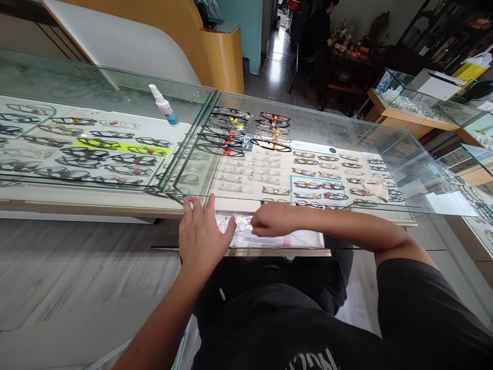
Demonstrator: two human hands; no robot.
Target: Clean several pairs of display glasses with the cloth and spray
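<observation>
My left hand is open with its fingers spread, at the front edge of the glass display case and the left end of a pulled-out drawer. Over that drawer my right hand is closed, its fingers curled under; whatever they may hold is hidden. Clear plastic packets lie in the drawer beneath and between my hands. Inside the case, just beyond, rows of eyeglasses rest on a white base. Several dark-framed glasses with coloured tags are arranged farther back.
A white spray bottle stands on the glass of the left case. A cloth pouch lies toward the right among the glasses. More glass cases stand at the right. A person in dark clothing sits by a cluttered table at the back.
</observation>
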